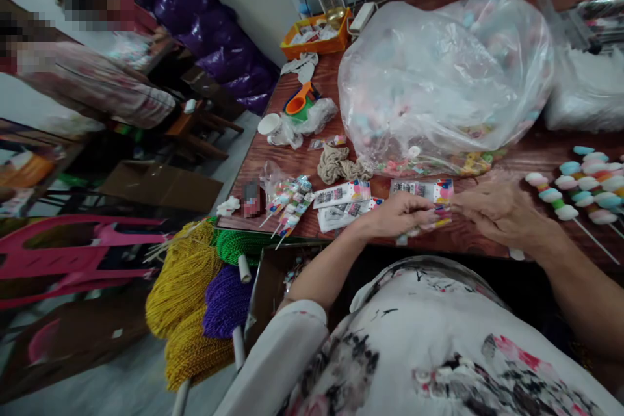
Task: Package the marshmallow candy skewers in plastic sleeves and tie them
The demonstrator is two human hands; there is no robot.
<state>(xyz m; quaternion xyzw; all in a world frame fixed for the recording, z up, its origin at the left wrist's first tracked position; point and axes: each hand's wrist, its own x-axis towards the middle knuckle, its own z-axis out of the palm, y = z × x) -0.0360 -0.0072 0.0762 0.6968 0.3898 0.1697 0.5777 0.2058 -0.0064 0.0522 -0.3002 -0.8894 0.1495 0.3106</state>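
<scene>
Fingers of my left hand [400,213] are closed together on a small coloured packet [442,213], just above the near edge of the wooden table [287,169]; those of my right hand [502,208] meet its far end, too blurred to tell whether they pinch or only touch. I judge it light and soft, its film slippery, its filling easily squashed, so the flat ends or a seam give me the best hold. Beside it lies a flat printed sleeve [407,188], with more printed sleeves [344,194] to my left, next to some coloured sticks [297,208]. Beyond my hands swells a big clear bag [404,78], full of pastel puffs, with brighter small pieces low down. Past it, an orange tray [319,47] holds white bits and a brassy bowl [335,17]. On my right, puffs on sticks [550,196] lie loose. Below the table's edge, an open box [263,286] holds small things I cannot make out
</scene>
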